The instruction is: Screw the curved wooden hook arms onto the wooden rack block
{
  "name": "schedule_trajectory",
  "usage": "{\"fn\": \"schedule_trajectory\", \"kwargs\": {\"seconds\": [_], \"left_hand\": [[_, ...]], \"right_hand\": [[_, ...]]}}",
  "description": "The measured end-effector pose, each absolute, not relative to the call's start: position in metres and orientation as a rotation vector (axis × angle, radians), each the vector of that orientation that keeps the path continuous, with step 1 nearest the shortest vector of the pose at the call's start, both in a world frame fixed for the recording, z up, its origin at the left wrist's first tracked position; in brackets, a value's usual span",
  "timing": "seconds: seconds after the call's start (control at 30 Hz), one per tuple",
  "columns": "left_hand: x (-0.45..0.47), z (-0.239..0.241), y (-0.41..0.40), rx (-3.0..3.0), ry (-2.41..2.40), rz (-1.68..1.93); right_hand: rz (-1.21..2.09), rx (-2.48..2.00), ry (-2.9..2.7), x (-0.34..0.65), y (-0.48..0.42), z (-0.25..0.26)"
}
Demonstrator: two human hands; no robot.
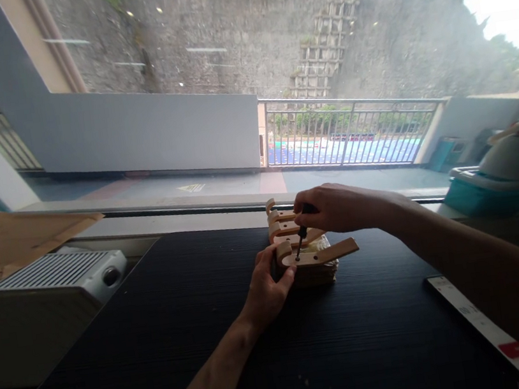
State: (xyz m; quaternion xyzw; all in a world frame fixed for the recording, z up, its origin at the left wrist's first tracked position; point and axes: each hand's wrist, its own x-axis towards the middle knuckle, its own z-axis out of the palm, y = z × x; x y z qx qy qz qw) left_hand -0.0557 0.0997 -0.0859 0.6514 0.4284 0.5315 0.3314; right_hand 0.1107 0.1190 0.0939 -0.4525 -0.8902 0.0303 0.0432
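A screwdriver (302, 233) with a black handle stands almost upright in my right hand (326, 206), its fingers closed round the handle. The tip meets a dark screw in the nearest wooden hook (330, 253), a pale piece with a curled left end and a straight arm rising to the right. My left hand (271, 283) grips that hook's curled end between thumb and fingers. Beneath the hook lies a wooden board (316, 274) with a rough, layered edge. Several similar hooks (282, 228) line up behind it, partly covered by my right hand.
The board rests on a black table (200, 319). At the right edge lies a flat white item with a red patch (515, 349). A brown cardboard sheet (24, 237) lies over a white radiator (75, 272) at left. A teal bin (474, 190) stands at right by the window.
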Motion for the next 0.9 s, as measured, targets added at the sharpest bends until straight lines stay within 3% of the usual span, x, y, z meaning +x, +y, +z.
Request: {"fn": "schedule_trajectory", "kwargs": {"seconds": [0.9], "left_hand": [[-0.0558, -0.0865, 0.0995, 1.747, 1.128, 1.363]], "right_hand": [[0.109, -1.359, -2.764, 0.1142, 0.1198, 0.0957]]}}
